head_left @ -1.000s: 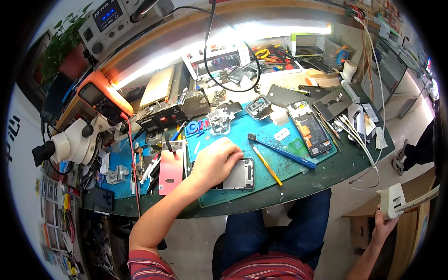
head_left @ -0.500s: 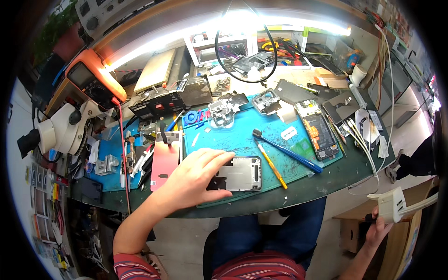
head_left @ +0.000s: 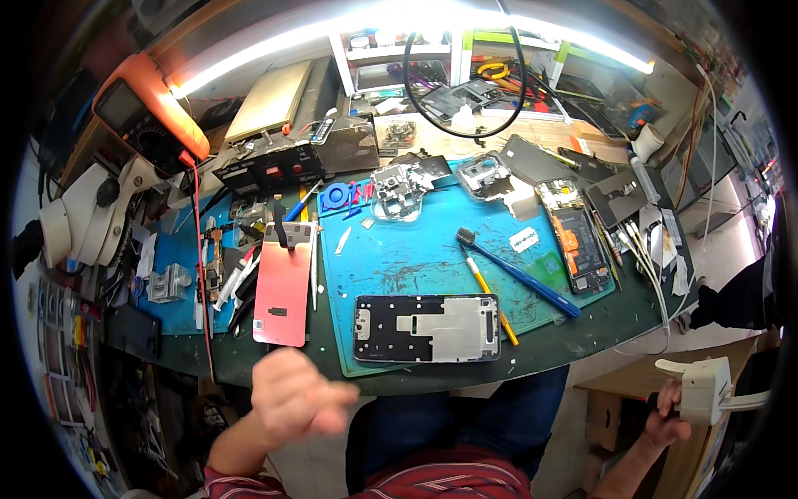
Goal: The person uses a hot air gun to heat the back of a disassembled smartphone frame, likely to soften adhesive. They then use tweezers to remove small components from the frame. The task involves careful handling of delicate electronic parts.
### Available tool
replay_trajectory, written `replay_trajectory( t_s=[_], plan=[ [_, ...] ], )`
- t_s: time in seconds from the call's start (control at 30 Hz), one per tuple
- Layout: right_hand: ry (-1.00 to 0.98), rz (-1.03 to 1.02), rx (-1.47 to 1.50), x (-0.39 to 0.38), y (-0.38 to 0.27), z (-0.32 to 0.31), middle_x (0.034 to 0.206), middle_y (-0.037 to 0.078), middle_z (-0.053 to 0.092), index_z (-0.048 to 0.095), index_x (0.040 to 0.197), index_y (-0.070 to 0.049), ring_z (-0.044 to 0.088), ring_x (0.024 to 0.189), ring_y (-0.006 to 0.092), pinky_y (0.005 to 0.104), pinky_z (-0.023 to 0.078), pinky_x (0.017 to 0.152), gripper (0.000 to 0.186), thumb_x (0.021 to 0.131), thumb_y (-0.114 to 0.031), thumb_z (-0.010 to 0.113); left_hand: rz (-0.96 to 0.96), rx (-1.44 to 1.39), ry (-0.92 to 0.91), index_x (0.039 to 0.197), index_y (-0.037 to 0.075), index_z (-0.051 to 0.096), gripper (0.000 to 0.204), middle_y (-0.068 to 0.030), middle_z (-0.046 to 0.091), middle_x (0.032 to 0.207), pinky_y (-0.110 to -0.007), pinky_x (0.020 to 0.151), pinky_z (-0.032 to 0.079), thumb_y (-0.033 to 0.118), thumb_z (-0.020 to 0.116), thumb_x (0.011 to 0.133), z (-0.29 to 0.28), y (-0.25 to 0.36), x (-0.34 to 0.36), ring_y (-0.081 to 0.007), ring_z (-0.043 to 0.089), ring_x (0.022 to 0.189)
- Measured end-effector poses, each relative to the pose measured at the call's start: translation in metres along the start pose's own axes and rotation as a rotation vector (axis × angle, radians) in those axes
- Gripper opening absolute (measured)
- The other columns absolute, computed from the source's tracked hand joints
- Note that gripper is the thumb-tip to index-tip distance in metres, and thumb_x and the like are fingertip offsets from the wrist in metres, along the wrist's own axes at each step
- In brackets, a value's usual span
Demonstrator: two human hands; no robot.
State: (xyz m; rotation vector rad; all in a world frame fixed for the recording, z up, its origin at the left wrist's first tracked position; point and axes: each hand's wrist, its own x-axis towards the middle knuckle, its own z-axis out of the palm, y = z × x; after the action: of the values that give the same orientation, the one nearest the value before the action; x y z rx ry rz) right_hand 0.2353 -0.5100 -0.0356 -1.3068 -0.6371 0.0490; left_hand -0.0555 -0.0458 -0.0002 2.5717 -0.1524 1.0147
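My left hand (head_left: 298, 397) is in front of the desk's near edge, below the pink panel (head_left: 283, 291). Its fingers are smeared by motion, and nothing can be made out in them. A phone mid-frame (head_left: 407, 328), black on one half and silver on the other, lies flat across the near edge of the blue mat (head_left: 391, 249), with no hand on it. Off to the lower right, the fingers of my right hand (head_left: 667, 420) are curled at the side of a white plastic clamp-like fitting (head_left: 705, 391) on a pale arm.
A blue-handled brush (head_left: 524, 274) and a yellow pen-like tool (head_left: 490, 299) lie beyond the phone frame. An opened phone (head_left: 575, 241) rests at the mat's right. At the left stand an orange multimeter (head_left: 150, 112) and a white microscope (head_left: 83, 212). A black cable loop (head_left: 407, 75) hangs over the back.
My left hand has let go of the phone frame and drawn back past the desk edge. The frame now shows whole. My right hand stays at the white fitting; the view has shifted slightly.
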Motion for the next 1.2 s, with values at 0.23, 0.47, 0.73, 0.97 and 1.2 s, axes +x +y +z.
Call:
replay_trajectory(
  t_s=[0.23,0.47,0.73,0.97,1.2],
  plan=[
    [0.108,-0.206,-0.263,0.035,-0.001,0.068,0.074,-0.003,0.046,0.018,0.15,0.008,0.041,0.053,0.0047,0.0182,0.036,0.048,0.109,0.076,-0.035,0.085,0.057,-0.016,0.0,0.091,0.012,0.076,0.032,0.0067,0.055,0.064,-0.022,0.049,0.037,0.043,0.067,0.09,0.019,0.031,-0.051,-0.0097,0.05,0.052],
    [-0.084,0.072,0.371,0.057,-0.009,0.087,0.089,-0.001,0.041,0.041,0.125,-0.006,0.042,0.066,0.0083,0.0225,0.036,0.057,0.068,0.074,-0.015,0.084,0.198,-0.142,0.071,0.096,0.012,0.074,0.015,0.0041,0.061,0.08,-0.022,0.06,0.047,0.024,0.068,0.091,0.022,0.02,-0.046,-0.0084,0.055,0.062],
    [-0.008,-0.04,0.614,0.078,-0.015,0.144,0.11,0.004,0.04,0.04,0.115,-0.012,0.044,0.109,0.0201,0.0415,0.031,0.114,0.06,0.068,0.0,0.075,0.107,0.026,0.067,0.104,0.008,0.072,0.023,-0.0004,0.065,0.092,-0.026,0.066,0.049,0.008,0.069,0.081,0.035,0.031,-0.036,-0.0142,0.059,0.074],
    [-0.226,0.042,0.72,0.078,-0.008,0.126,0.109,0.003,0.046,0.04,0.118,-0.012,0.046,0.111,0.0227,0.0441,0.03,0.114,0.06,0.07,-0.002,0.074,-0.259,0.048,-0.027,0.118,0.001,0.066,0.044,-0.0076,0.067,0.091,-0.032,0.072,0.053,0.0,0.071,0.074,0.025,-0.003,-0.004,-0.0229,0.065,0.083],
    [-0.16,0.081,0.616,0.063,-0.007,0.111,0.11,0.004,0.045,0.039,0.12,-0.012,0.044,0.112,0.0223,0.0426,0.032,0.109,0.06,0.071,-0.009,0.073,-0.153,0.074,-0.197,0.121,-0.002,0.064,0.045,-0.0116,0.068,0.09,-0.035,0.068,0.055,-0.002,0.067,0.076,0.018,-0.003,0.013,-0.0244,0.068,0.082]
  ],
)
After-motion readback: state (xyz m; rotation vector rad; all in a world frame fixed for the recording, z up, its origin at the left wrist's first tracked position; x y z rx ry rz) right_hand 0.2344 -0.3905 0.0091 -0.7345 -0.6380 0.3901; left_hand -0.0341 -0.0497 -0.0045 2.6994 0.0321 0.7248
